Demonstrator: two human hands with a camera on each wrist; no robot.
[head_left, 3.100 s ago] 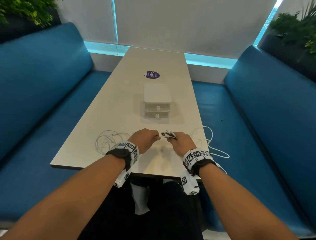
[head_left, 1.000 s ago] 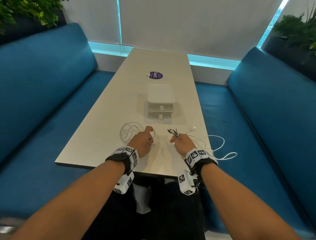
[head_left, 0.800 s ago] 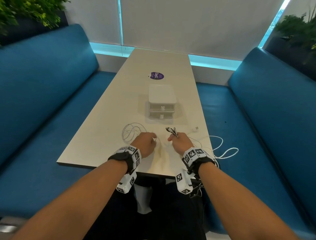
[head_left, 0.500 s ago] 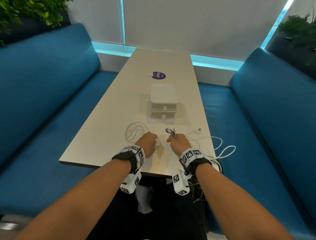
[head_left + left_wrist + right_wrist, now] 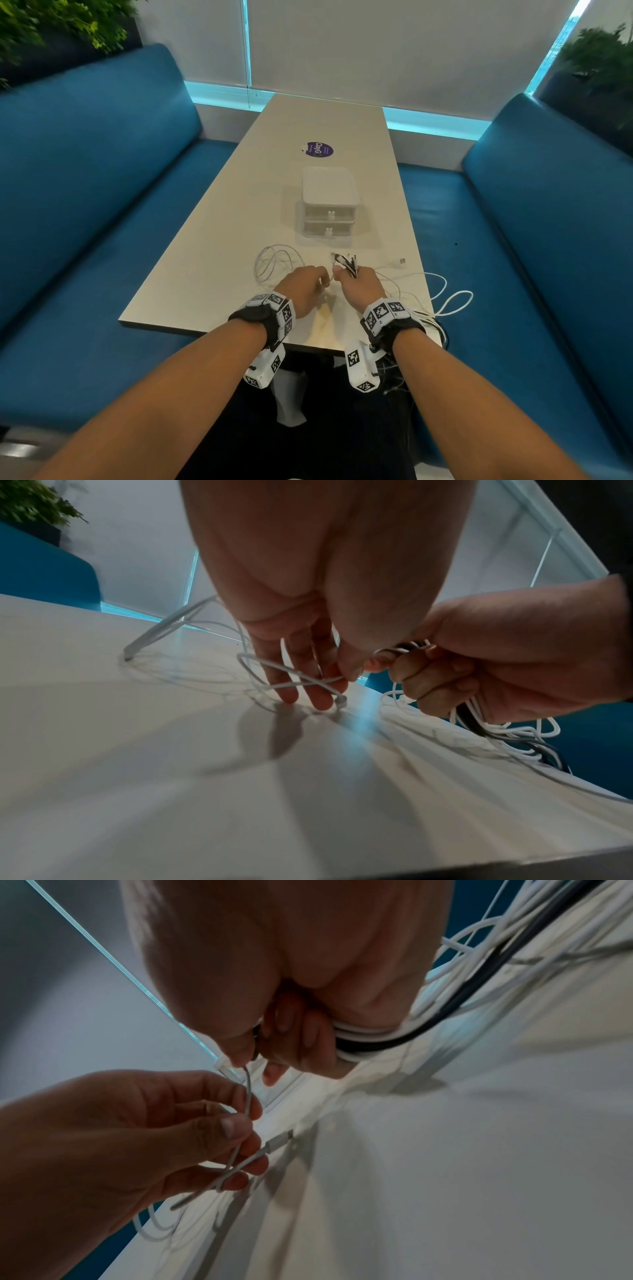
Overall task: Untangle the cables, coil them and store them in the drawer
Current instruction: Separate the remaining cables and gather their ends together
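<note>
**One white cable being worked free of the bunch**

The thin white cable [image 5: 247,1096] runs between the two hands at the near end of the table [image 5: 212,260]. Its upper end sits pinched at the right hand's thumb and forefinger, and lower down it passes through the left hand's fingertips [image 5: 240,1126], with its small plug [image 5: 279,1141] hanging just past them, close above the tabletop. Probably the left hand [image 5: 303,286] is drawing this single strand out sideways while the other hand anchors everything else, so the strands separate rather than tighten

The right hand [image 5: 358,286] is closed in a fist round the bunch of cables [image 5: 363,1039], white ones and at least one black one. Their plug ends [image 5: 346,263] stick up out of the fist, and the long tails [image 5: 445,298] trail off the right edge of the table toward the blue seat [image 5: 513,274]. Holding the ends together this way seems to keep the sorted ends from slipping back into the tangle

Just left of the left hand, a loose coil of white cable [image 5: 274,263] lies flat on the table; whether it joins the pinched strand is hard to tell

Farther along the table, well beyond both hands, stands the small white drawer unit [image 5: 329,205], both drawers closed. Nothing is stored yet; the work looks early, at the untangling stage
</note>
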